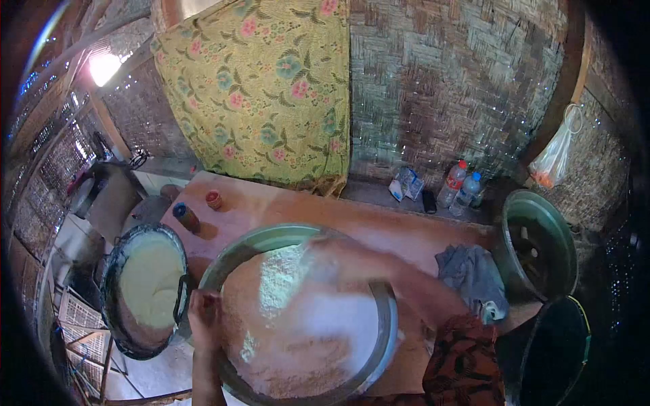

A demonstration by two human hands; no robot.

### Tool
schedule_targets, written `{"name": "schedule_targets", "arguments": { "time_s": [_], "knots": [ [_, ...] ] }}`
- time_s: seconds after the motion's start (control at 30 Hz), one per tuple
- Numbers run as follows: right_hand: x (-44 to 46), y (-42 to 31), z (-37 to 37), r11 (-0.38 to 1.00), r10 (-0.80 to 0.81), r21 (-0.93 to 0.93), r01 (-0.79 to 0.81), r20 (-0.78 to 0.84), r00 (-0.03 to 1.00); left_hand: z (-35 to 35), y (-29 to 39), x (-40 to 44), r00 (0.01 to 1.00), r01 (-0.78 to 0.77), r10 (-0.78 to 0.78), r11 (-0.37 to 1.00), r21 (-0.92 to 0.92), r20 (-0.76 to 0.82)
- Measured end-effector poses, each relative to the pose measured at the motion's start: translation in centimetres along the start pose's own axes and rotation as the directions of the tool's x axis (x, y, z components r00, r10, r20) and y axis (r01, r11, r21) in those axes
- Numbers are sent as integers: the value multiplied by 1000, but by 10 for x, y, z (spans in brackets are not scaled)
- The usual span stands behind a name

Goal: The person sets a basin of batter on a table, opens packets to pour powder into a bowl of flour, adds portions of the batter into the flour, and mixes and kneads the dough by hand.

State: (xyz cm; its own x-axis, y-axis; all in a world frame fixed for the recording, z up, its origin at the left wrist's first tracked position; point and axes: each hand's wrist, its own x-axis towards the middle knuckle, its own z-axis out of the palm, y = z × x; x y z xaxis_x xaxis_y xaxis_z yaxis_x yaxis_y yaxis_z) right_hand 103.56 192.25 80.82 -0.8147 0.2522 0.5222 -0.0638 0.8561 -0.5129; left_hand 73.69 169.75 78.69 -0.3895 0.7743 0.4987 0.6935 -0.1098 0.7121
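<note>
A large green basin (388, 338) holds brownish powder, a pale greenish-white powder patch and a white mound (338, 321). At its left side, my left hand (204, 312) has its fingers curled over the rim. My right hand (323, 260) is above the far part of the basin, over the pale powder (279, 277). Motion smears its fingers, and whether it holds anything is unclear. Close to my left hand stands a dark, two-handled pan (108, 311) containing a thick cream-coloured mixture (152, 277).
A dark cup (185, 216) and a small red container (214, 199) stand behind the pan. Grey cloth (472, 274) lies to the right, beside another green tub (572, 250). Two plastic bottles (452, 186) are by the woven wall. A black container (552, 352) sits at the lower right.
</note>
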Motion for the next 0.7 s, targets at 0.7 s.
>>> {"name": "schedule_targets", "arguments": {
  "time_s": [0.7],
  "knots": [
    [-204,466,-52,-3,630,30,-1000,-777,-25,4,3,3,987,123,-110,986,115,-117]
  ]
}}
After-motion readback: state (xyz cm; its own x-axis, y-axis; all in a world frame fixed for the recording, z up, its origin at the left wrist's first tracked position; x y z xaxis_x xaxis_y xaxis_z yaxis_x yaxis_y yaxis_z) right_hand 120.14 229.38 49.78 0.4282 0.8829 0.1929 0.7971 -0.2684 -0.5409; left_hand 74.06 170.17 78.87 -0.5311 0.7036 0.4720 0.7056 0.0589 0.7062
